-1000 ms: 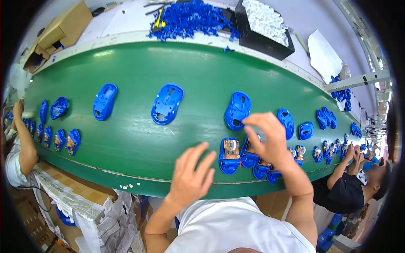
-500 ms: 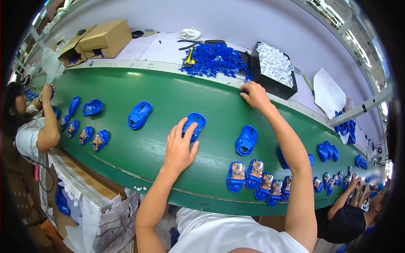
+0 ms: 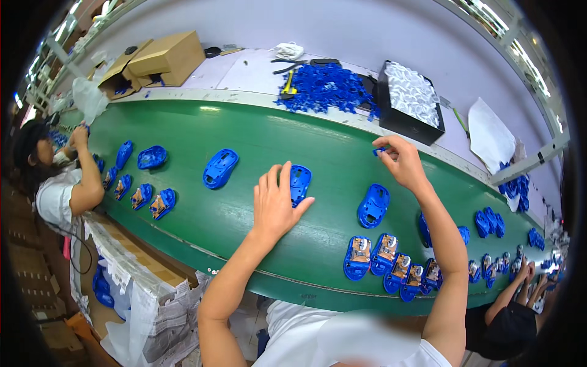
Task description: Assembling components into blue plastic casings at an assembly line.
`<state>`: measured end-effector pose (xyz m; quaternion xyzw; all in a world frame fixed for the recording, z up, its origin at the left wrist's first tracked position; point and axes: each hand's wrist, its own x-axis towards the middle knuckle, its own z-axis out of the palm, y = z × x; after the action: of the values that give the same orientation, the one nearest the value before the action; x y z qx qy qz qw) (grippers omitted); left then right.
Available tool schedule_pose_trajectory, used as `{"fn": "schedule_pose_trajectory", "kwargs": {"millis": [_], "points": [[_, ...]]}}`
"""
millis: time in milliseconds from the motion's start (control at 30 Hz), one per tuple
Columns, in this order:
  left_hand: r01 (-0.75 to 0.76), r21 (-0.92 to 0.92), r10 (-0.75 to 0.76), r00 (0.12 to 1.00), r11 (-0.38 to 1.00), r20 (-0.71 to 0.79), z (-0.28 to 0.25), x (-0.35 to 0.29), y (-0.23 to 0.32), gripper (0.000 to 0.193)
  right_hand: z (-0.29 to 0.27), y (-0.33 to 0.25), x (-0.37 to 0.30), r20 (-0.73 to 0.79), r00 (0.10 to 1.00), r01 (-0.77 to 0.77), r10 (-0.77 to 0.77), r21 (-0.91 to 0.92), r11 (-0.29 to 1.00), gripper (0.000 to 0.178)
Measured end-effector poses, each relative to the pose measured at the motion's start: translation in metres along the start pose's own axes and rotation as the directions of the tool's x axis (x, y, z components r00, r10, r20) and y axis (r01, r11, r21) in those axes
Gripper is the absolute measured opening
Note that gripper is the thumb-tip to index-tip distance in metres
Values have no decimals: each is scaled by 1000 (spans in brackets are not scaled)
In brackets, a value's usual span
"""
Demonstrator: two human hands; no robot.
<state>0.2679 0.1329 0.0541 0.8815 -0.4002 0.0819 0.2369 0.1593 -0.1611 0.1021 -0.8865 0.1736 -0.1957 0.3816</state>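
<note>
My left hand [image 3: 275, 200] lies at the left side of a blue computer-mouse shell [image 3: 300, 181] on the green belt, fingers stretched and thumb apart. It hides part of the shell. My right hand [image 3: 400, 160] is above the belt's far side, pinching a small blue plastic piece [image 3: 380, 151] between thumb and fingers. Beyond it lies a pile of small blue plastic pieces [image 3: 330, 88]. Another blue mouse shell [image 3: 373, 205] sits between my arms, and one more shell [image 3: 220, 168] lies to the left.
Mouse halves with circuit boards [image 3: 357, 258] stand in a row at the belt's near edge. A black box [image 3: 408, 125] of white curved parts, yellow-handled cutters [image 3: 288, 87] and a cardboard box [image 3: 168, 60] occupy the far ledge. A co-worker [image 3: 64, 177] works at the left.
My right hand has drawn back from the ledge, with the small blue piece now visible in its fingers. My left fingers have shifted toward the shell's left edge. The whole view has swung slightly.
</note>
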Motion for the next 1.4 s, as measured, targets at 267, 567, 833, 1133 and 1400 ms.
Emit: {"fn": "schedule_pose_trajectory", "kwargs": {"millis": [267, 567, 833, 1133, 1400], "points": [[69, -81, -81, 986, 994, -144, -41, -4, -53, 51, -45, -13, -56, -75, 997, 28, -17, 135, 990, 15], [567, 16, -523, 770, 824, -364, -101, -89, -100, 44, -94, 7, -90, 70, 983, -174, 167, 119, 977, 11], [630, 123, -464, 677, 767, -571, -68, -103, -142, 52, -131, 41, 51, -253, 925, 190, -284, -341, 921, 7], [681, 73, -510, 611, 729, -606, -60, -86, -173, 52, -136, 126, 119, -196, 882, 307, -429, -454, 837, 11], [724, -60, -578, 495, 687, -649, -81, -63, -196, 50, -131, 204, 134, -176, 975, 45, -133, -430, 902, 12]]}}
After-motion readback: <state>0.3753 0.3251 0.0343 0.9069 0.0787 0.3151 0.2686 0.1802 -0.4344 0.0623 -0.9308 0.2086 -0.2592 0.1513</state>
